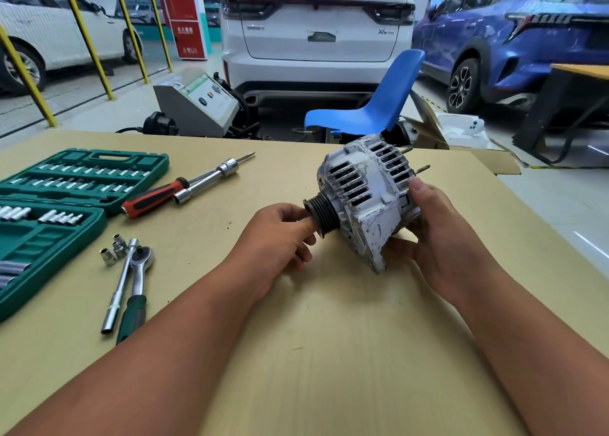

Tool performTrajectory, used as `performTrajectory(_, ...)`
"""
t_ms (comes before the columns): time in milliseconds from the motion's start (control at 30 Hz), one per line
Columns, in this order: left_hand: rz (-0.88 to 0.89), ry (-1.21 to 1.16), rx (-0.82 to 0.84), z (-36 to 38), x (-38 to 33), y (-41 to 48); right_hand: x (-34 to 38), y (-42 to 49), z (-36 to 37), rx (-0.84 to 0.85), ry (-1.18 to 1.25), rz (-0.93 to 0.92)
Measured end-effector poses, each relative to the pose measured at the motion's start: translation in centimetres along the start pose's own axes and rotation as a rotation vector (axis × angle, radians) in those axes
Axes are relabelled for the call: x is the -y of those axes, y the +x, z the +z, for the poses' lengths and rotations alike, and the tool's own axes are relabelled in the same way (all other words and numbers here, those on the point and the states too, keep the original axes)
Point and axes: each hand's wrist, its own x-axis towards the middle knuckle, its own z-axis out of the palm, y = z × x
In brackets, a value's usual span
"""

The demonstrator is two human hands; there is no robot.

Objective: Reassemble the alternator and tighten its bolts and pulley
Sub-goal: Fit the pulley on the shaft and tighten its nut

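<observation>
The grey, worn alternator is held tilted just above the cardboard-covered table, its black ribbed pulley pointing left. My left hand pinches the pulley with curled fingers and thumb. My right hand grips the rear of the housing, thumb on top and fingers underneath. Two threaded studs stick out of the back end.
A green socket set case lies open at the left. Beside it lie a red-handled screwdriver, a long socket extension, a ratchet, a tube wrench and three loose sockets. A blue chair stands behind the table.
</observation>
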Motion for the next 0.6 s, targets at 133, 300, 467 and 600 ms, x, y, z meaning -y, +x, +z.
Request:
performTrajectory(133,-0.018,-0.013,0.020,-0.10,-0.13,0.13,-0.02,0.04,-0.07,-0.001,0.024,-0.005)
performTrajectory(300,0.064,-0.001,-0.015,0.21,0.17,-0.03,-0.16,0.09,-0.13,-0.001,0.036,-0.011)
performTrajectory(467,-0.025,-0.004,-0.015,-0.07,-0.06,0.12,-0.12,0.04,-0.10,-0.003,0.048,-0.005)
performTrajectory(600,-0.034,0.028,0.023,-0.09,-0.11,0.13,-0.08,-0.04,-0.15,-0.003,0.053,-0.009)
